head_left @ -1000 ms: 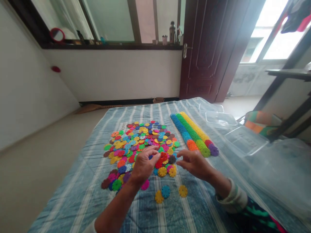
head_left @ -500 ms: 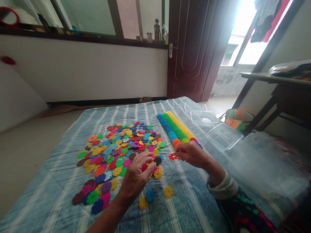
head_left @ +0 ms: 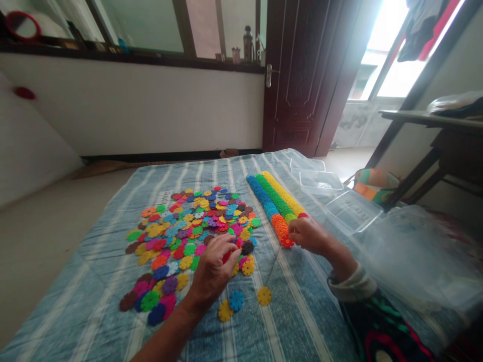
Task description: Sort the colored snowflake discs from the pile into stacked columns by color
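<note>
Many coloured notched discs (head_left: 177, 231) lie in a loose heap on the striped cloth. My left hand (head_left: 217, 261) is over the heap's right edge, its fingers curled round a red disc (head_left: 227, 256). To the right lie long rows of stacked discs: a blue row (head_left: 260, 193), a green row (head_left: 277, 198) and a yellow row (head_left: 283, 191). Orange discs (head_left: 281, 230) form the near end of the blue row. My right hand (head_left: 304, 234) has its fingers pinched at that orange end, touching the last disc. A blue disc (head_left: 236, 300) and a yellow disc (head_left: 264, 295) lie nearer me.
Clear plastic boxes (head_left: 320, 182) and a lid-like tray (head_left: 353, 212) stand right of the rows. A large transparent plastic bag (head_left: 411, 261) covers the cloth's right side. Beyond it is a dark table (head_left: 426, 119); a brown door (head_left: 298, 75) is behind.
My right hand has moved right and slightly down, bringing its orange-red disc to the orange end of the row. My left hand's fingers have closed more around the red disc.
</note>
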The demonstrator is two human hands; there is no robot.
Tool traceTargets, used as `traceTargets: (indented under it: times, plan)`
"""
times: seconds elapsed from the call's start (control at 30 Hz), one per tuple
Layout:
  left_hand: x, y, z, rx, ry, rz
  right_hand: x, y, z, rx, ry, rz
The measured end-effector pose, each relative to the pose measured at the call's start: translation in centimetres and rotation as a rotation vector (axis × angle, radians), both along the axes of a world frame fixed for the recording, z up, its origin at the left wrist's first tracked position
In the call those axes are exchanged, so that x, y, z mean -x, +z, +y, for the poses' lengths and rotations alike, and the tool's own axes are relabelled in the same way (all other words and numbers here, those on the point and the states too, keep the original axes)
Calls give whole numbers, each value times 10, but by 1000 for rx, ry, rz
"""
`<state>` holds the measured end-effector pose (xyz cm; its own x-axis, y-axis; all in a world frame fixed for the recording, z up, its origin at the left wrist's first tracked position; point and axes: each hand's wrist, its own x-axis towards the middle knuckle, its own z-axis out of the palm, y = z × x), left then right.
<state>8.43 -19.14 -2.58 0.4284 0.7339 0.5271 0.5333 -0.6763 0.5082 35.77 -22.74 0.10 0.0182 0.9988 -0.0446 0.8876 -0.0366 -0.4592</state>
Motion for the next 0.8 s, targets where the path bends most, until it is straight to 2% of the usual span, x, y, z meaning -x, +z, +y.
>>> traceTargets:
  times: [0.27, 0.57, 0.7, 0.8]
  plan:
    - [3, -4, 2, -58, 8, 13, 2, 3, -3, 15, -70, -112]
    - [8, -7, 0, -98, 72, 45, 23, -4, -6, 101, 9, -273]
    - [18, -9, 13, -141, 138, 70, 23, -5, -5, 99, 9, -276]
    - [29, -7, 33, -155, 247, 134, 24, -5, -5, 90, 16, -274]
